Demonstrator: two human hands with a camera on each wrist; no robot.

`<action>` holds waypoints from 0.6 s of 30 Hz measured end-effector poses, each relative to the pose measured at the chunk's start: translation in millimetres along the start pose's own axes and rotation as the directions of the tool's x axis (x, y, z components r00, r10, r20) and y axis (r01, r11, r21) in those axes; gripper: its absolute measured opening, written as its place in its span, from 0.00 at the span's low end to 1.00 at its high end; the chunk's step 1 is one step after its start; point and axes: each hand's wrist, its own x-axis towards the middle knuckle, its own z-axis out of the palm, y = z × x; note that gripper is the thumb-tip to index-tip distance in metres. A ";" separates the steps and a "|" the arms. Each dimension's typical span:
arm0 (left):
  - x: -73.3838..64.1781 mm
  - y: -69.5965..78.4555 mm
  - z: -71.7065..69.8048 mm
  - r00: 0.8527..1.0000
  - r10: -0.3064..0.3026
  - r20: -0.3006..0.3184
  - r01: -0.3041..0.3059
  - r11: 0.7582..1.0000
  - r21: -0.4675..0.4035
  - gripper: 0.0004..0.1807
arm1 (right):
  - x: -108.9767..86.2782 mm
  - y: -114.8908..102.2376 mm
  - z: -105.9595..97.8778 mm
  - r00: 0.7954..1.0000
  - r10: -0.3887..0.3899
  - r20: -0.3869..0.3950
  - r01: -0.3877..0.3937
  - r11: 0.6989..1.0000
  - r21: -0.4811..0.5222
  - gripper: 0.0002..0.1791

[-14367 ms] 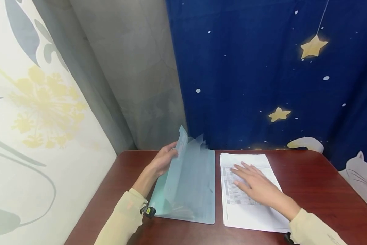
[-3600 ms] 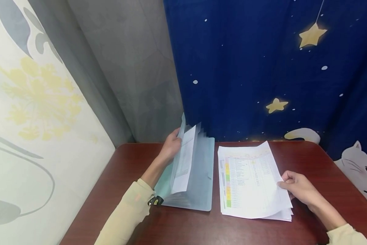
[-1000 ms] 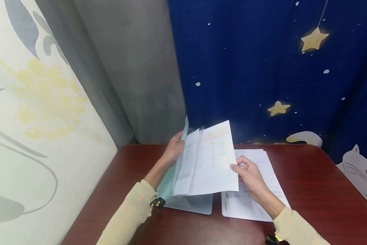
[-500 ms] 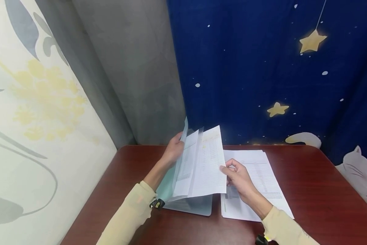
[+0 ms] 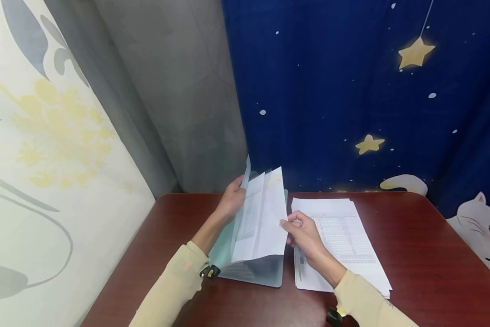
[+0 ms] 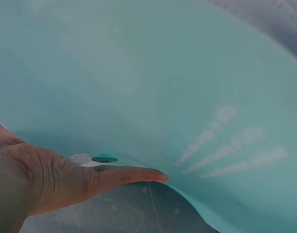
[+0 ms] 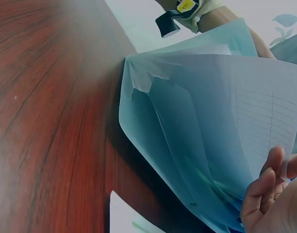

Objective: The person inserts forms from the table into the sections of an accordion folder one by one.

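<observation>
A pale blue-green document folder [image 5: 265,272] with clear inner pockets stands partly spread on the table. My left hand [image 5: 231,199] grips its raised cover near the upper edge; in the left wrist view the thumb of that hand [image 6: 56,179] lies along the cover [image 6: 138,73]. Between thumb and fingers my right hand [image 5: 306,234] pinches the right edge of a printed sheet [image 5: 274,231]. Its left part lies behind a clear pocket layer, where another printed page shows. In the right wrist view the sheet [image 7: 265,107] rises above the folder's pockets [image 7: 172,126].
Right of the folder lies a stack of printed papers [image 5: 343,236], slightly uneven at its edges. Both rest on a dark red wooden table [image 5: 416,254]. Behind it hang a grey curtain [image 5: 179,91] and a blue star-patterned curtain [image 5: 330,91].
Over the last second my right hand has moved left with the sheet, which sits deeper in the folder's pocket. Earlier it lifted that sheet from the stack. The left hand keeps holding the cover.
</observation>
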 end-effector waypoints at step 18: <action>1.1 -0.6 -0.8 0.999 0.043 0.013 -0.043 0.999 -0.023 0.32 | 7.7 -2.1 25.7 1.000 -0.009 -0.016 0.009 0.999 -0.032 0.09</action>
